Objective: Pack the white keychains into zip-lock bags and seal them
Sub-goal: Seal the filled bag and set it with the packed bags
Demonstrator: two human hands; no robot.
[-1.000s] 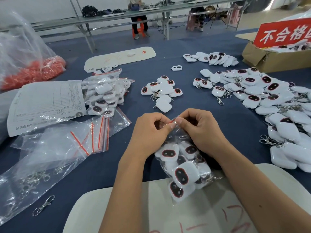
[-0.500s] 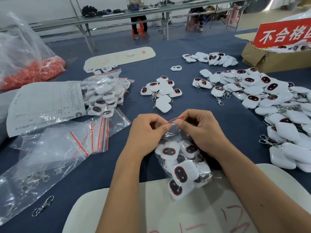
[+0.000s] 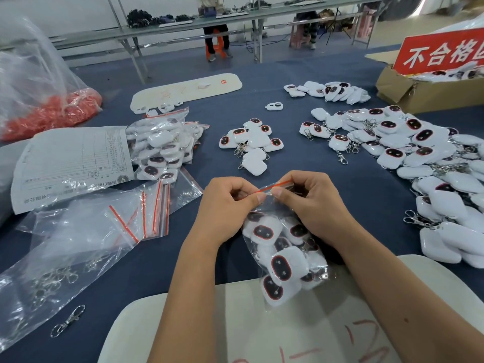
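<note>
1. Our left hand and right hand both pinch the red-striped top of a zip-lock bag, thumbs nearly touching at the strip.
2. That bag hangs near us, full of white keychains, its bottom over a white board.
3. Loose keychains spread far right on the blue table; a smaller cluster sits just beyond our hands.
4. Empty bags lie left.

keychains in bag, pile right
</note>
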